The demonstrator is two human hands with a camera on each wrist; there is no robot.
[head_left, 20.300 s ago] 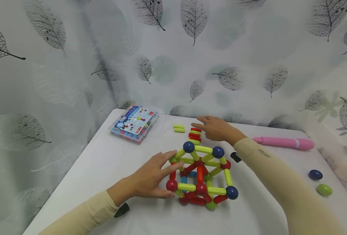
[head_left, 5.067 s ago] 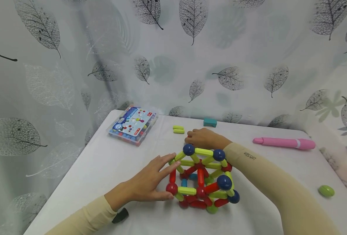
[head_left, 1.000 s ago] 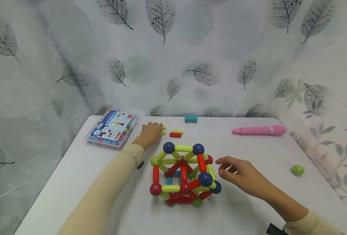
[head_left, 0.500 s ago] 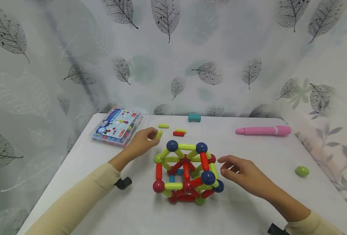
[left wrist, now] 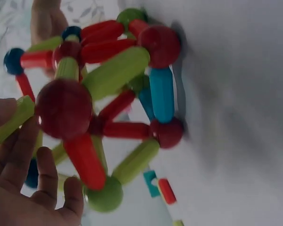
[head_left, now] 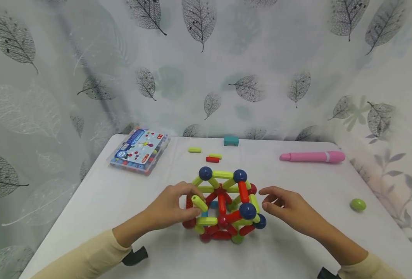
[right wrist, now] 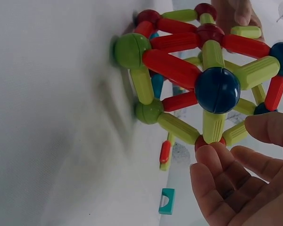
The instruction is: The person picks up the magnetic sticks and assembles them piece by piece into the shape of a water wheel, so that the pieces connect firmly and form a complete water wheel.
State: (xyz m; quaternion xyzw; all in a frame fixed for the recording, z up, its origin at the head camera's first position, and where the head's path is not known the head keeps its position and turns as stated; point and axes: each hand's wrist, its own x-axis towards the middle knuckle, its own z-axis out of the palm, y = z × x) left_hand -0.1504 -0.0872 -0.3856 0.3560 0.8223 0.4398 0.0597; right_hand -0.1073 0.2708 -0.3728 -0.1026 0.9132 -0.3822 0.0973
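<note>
A framework of rods and balls [head_left: 223, 221] in red, yellow-green and dark blue, with some blue rods low down, stands mid-table. At its left side my left hand [head_left: 167, 207] pinches a yellow-green rod [head_left: 199, 203] between thumb and fingers. In the left wrist view that rod [left wrist: 14, 120] is beside the large red ball [left wrist: 65, 109]; whether they touch I cannot tell. My right hand [head_left: 289, 209] is by the right side, fingers loosely bent and holding nothing. Its fingertips in the right wrist view are close to a yellow-green upright [right wrist: 213, 126]; contact is unclear.
Behind the framework lie a yellow-green rod [head_left: 194, 150], a red rod [head_left: 212, 159] and another yellow-green rod [head_left: 215, 155]. Further back are a teal block [head_left: 231, 141], a clear case of parts [head_left: 139, 151] and a pink pen-like object [head_left: 312, 156]. A green ball [head_left: 358, 205] lies right.
My left hand has brought a yellow-green rod from the back to the framework's left side. Over the longer span, red rods and a blue ball joined its right front, and the back row shrank.
</note>
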